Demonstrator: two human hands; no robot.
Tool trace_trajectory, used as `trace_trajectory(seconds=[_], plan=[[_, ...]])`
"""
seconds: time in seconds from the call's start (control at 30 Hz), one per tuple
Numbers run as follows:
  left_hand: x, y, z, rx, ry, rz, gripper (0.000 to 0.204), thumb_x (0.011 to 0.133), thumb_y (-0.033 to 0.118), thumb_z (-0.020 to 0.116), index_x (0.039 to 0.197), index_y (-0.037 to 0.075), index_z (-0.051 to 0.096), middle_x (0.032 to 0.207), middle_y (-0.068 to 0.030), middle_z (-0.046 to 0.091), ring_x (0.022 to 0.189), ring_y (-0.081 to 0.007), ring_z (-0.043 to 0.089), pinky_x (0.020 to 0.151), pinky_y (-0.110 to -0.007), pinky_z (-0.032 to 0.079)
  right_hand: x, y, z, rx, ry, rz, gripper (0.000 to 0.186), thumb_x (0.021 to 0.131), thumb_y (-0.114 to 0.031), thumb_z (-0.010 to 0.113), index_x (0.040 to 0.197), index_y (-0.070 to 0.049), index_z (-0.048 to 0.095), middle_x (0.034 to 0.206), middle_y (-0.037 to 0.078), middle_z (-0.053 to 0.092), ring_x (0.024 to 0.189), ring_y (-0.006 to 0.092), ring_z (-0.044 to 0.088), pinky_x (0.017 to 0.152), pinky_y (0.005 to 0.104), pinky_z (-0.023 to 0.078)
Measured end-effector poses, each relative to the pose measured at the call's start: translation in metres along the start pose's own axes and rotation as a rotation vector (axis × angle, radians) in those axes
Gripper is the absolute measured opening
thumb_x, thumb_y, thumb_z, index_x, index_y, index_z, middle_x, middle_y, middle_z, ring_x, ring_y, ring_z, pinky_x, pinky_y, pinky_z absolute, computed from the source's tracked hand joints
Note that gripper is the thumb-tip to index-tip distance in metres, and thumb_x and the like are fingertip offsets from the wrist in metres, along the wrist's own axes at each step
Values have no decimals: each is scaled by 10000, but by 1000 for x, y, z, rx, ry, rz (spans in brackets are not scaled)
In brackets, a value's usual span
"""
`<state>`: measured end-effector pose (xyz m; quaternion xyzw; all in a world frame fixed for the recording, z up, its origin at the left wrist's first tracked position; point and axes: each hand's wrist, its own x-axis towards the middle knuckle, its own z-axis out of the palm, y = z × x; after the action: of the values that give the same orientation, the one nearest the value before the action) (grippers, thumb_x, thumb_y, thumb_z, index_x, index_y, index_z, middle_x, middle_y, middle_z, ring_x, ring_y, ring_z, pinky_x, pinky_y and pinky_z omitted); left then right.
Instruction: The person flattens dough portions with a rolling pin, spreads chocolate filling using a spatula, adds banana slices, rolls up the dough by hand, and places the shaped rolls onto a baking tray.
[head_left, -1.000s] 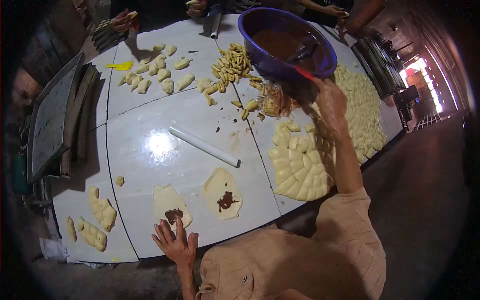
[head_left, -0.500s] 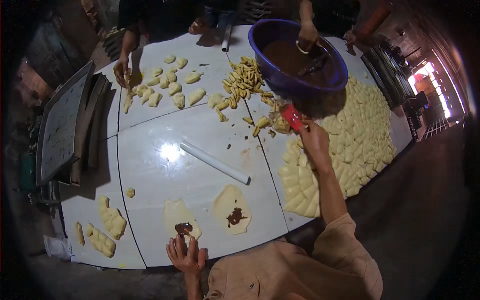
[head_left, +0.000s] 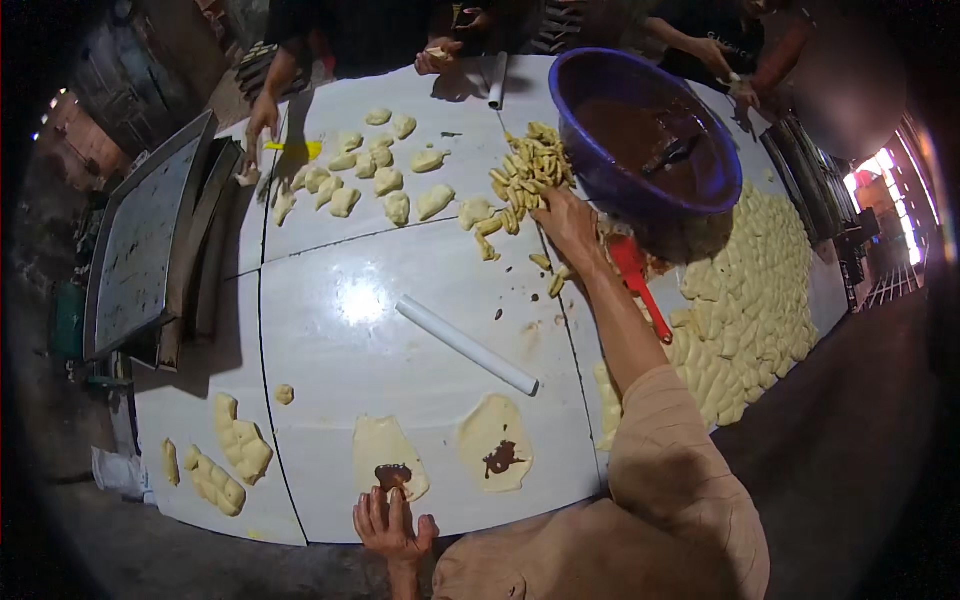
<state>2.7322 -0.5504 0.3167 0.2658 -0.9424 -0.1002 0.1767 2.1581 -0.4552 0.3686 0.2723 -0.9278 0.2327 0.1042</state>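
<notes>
My left hand (head_left: 396, 530) rests with spread fingers on the near edge of a flat dough piece (head_left: 382, 440), just below its brown filling. Beside it to the right lies another flat dough piece (head_left: 512, 425), also with a brown smear. At the far middle, my right hand (head_left: 568, 222) reaches into a heap of yellowish cut pieces (head_left: 530, 165), perhaps banana; its fingertips are mostly hidden. A red-handled spreader (head_left: 632, 272) lies just right of my right forearm. Behind stands a purple tub (head_left: 640, 190) of brown filling with a dark tool in it.
A white rolling pipe (head_left: 465, 343) lies mid-table. Many dough portions (head_left: 750, 300) cover the right side. Dough lumps (head_left: 388, 181) lie far left, filled rolls (head_left: 240, 440) near left, trays (head_left: 150, 250) at the left edge. Co-workers' hands (head_left: 262, 120) work across the table.
My right hand has put down the red-handled spreader and moved left to the heap of pieces. Across the table, a co-worker's hand has left the tub. My left hand stays at the dough.
</notes>
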Motion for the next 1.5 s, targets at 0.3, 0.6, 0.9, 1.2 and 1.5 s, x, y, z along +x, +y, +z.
trace_trajectory(seconds=[0.3, 0.6, 0.9, 1.2, 1.5], plan=[[1, 3, -4, 1, 0, 19, 583, 873, 457, 600, 1350, 127, 664, 1391, -185, 602, 1301, -413, 521, 1082, -587, 374, -15, 12, -7, -76, -84, 55, 312, 845, -196, 651, 1093, -37, 756, 1003, 234, 726, 956, 413, 698, 876, 491, 547], [16, 3, -2, -57, 78, 50, 530, 851, 418, 660, 1296, 132, 706, 1376, -174, 617, 1297, -402, 526, 1093, -582, 385, -158, -67, -100, 955, -570, 467, 228, 863, -129, 710, 1065, -25, 687, 852, 12, 610, 705, 66, 520, 612, 230, 445], [20, 16, -14, -168, -17, 108, 480, 809, 341, 799, 1259, 195, 721, 1502, -145, 508, 1416, -379, 408, 1169, -606, 266, -278, -100, -103, 732, -920, 215, 180, 926, -159, 712, 990, 9, 702, 731, 30, 647, 655, 119, 601, 590, 291, 453], [55, 74, 1, -306, -97, 378, 333, 807, 330, 849, 1110, 232, 751, 1453, -118, 541, 1431, -360, 397, 1174, -664, 238, -296, -101, -110, 459, -624, -207, 189, 919, -229, 722, 1015, -66, 729, 923, 106, 679, 800, 278, 683, 702, 380, 530], [70, 86, 12, -336, -187, 445, 189, 823, 234, 814, 963, 148, 722, 1473, -85, 540, 1420, -339, 427, 1158, -662, 286, -328, -82, -86, 344, -497, -479, 162, 874, -179, 752, 993, -86, 694, 1039, 71, 659, 819, 252, 689, 661, 353, 552]])
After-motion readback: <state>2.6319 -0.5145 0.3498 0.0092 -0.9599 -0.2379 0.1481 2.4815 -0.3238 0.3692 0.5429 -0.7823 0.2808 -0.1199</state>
